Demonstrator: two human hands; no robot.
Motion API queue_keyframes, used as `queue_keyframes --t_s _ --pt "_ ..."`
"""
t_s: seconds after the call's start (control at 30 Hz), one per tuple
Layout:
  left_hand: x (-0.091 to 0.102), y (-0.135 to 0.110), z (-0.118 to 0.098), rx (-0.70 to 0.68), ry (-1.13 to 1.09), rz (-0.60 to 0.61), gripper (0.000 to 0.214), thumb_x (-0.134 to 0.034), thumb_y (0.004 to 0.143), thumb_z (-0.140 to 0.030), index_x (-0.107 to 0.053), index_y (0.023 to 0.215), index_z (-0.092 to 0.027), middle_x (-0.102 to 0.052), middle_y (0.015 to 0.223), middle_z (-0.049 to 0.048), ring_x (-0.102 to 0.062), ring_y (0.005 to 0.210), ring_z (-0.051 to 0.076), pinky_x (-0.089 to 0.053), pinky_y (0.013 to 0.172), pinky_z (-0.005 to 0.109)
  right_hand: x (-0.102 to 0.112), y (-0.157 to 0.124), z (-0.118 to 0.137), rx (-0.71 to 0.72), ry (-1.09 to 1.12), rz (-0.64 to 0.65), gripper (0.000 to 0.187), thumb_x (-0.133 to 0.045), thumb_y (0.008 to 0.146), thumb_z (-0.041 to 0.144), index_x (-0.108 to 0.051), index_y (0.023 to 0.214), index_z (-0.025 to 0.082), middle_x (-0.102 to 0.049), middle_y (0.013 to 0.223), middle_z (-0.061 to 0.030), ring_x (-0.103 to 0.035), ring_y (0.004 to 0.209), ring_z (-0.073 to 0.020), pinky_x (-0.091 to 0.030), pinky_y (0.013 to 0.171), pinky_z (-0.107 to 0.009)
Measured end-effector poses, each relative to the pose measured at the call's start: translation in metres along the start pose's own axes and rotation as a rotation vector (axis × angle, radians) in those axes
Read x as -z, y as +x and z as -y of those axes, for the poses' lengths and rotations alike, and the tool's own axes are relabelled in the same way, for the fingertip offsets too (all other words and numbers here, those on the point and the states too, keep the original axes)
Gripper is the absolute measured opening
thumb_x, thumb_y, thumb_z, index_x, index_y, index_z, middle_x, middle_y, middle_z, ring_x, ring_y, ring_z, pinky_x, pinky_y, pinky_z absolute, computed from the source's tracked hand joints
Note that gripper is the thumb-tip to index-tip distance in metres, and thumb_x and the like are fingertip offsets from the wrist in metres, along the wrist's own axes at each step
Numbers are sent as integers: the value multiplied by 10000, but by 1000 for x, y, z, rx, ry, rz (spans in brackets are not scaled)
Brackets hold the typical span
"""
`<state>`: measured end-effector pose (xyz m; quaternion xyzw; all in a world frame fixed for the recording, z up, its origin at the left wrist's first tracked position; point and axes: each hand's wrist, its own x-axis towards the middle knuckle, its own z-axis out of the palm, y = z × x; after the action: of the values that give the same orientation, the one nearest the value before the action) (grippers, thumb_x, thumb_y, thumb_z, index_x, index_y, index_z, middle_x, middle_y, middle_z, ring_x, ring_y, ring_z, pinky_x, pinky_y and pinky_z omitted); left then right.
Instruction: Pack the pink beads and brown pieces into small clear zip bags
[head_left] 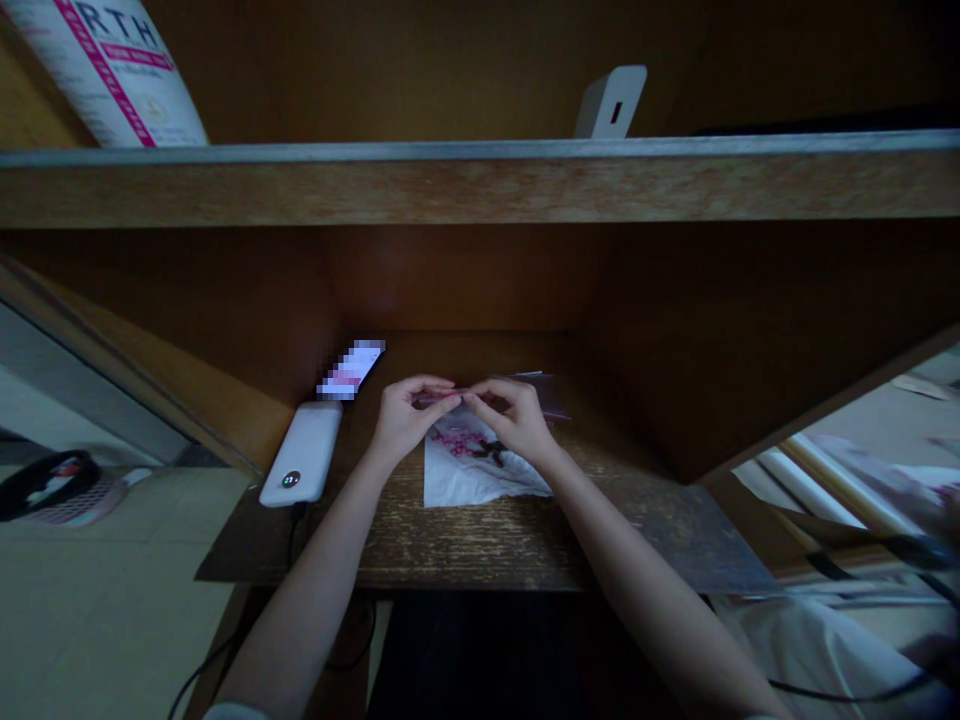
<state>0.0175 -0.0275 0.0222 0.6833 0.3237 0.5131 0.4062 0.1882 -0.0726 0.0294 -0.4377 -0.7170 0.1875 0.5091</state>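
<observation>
You have a white power bank point(300, 455) lying on the worn wooden desktop point(652, 520), with small lights showing in a dark round window. Just beyond it you can see a phone point(351, 370), its lit screen blurred into blocks. A black cable point(291, 530) runs down from the power bank's near end. To its left, on the tiled floor point(150, 580), is a pink basket point(82, 508). Above it, your shelf point(480, 185) bears a white-and-pink bottle point(127, 80) to its left and a white slotted object point(613, 100) to its right.
</observation>
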Motion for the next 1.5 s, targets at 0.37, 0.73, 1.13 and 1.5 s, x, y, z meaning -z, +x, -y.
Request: queue_keyframes --t_s 0.37,0.73,1.13,1.5 --pt "1 -1 -4 39 -110 45 279 -778 660 -273 -611 851 -157 -683 777 28 -665 707 138 -520 646 221 -5 -1 -3 -29 78 18 178 -556 858 305 -651 821 158 -663 745 -26 -585 672 -128 -436 628 -229" --pt "1 2 -3 121 -222 -3 318 -812 615 -253 -582 818 -166 -698 704 6 -660 642 132 -496 589 206 -8 0 -4 -68 113 -104 201 -567 836 310 -641 730 156 -623 652 -12 -542 588 -116 -415 562 -221" --pt "5 8 -5 124 -323 -103 438 -810 585 -213 -468 858 -201 -676 616 -48 -642 568 121 -473 599 209 -3 3 -10 -116 151 -224 224 -578 808 319 -643 674 153 -623 626 -19 -522 546 -115 -377 503 -219" --pt "10 8 3 101 -337 -127 385 -800 596 -166 -476 804 -193 -616 575 -74 -575 528 78 -448 596 186 -2 4 -17 -151 287 -18 307 -558 855 423 -619 714 157 -619 677 -29 -518 562 -105 -402 523 -227"
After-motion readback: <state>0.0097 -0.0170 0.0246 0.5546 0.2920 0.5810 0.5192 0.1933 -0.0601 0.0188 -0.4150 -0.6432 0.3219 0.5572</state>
